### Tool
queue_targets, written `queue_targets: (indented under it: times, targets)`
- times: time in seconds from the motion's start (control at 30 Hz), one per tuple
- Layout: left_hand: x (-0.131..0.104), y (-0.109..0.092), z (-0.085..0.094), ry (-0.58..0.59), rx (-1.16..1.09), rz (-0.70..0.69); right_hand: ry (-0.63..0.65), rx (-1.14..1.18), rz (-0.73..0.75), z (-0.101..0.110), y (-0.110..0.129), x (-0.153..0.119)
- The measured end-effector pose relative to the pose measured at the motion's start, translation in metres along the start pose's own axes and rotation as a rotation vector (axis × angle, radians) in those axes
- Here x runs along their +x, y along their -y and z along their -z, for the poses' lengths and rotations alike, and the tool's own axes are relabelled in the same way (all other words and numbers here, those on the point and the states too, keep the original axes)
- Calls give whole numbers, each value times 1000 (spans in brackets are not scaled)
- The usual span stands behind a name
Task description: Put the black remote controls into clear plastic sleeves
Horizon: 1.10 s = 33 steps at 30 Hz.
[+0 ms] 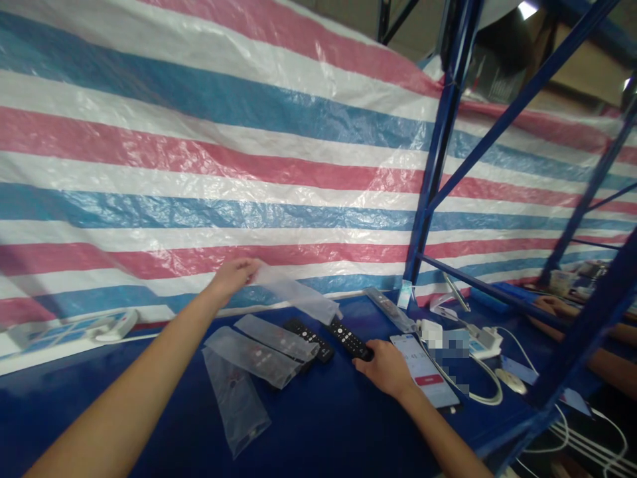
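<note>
My left hand [237,275] pinches the far end of a clear plastic sleeve [298,292], which stretches out to the right. At the sleeve's other end, a black remote control [348,338] has its tip at or just inside the opening; I cannot tell how far in. My right hand [385,365] grips the lower end of that remote. Between my arms lie several remotes in plastic sleeves [253,355], overlapping each other, with a bare-looking black remote [313,335] beside them. One sleeved item [236,398] lies nearest to me.
A phone [425,372] with a lit screen lies right of my right hand, near white cables [490,392] and a power strip [482,342]. Another bagged remote [388,309] lies behind. Blue rack posts [432,172] rise at right, where another person's hands [552,309] show. A striped sheet [213,179] hangs behind.
</note>
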<state>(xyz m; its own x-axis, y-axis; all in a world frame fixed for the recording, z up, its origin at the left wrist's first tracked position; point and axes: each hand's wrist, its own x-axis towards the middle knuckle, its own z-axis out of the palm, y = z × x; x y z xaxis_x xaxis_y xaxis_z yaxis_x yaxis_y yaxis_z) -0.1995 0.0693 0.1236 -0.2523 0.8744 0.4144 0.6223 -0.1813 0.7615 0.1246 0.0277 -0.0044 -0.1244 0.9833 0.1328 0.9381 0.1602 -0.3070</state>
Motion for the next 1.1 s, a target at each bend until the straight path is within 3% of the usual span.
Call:
queue_targets:
  times: [0.07, 0.17, 0.3, 0.4, 0.57, 0.7, 0.9, 1.1]
  targets:
    - [-7, 30, -17, 69, 41, 55, 12, -21, 3, -1, 5, 7]
    - [-15, 59, -40, 127, 160, 97, 24, -29, 31, -5, 13, 20]
    - [-18, 77, -54, 166, 379, 91, 7, -54, 70, 0, 13, 37]
    - [-22, 81, -55, 182, 534, 59, -72, -134, -43, 15, -4, 52]
    - [-32, 71, -52, 196, 693, -39, -75, -220, -254, 38, -45, 83]
    - [-41, 54, -57, 232, 783, -145, -50, -234, -314, 41, -55, 100]
    - [-54, 26, -77, 273, 766, -268, -26, -246, -290, 30, -32, 93]
    - [-52, -9, -119, 431, 694, -323, -7, -252, -202, 11, 0, 44]
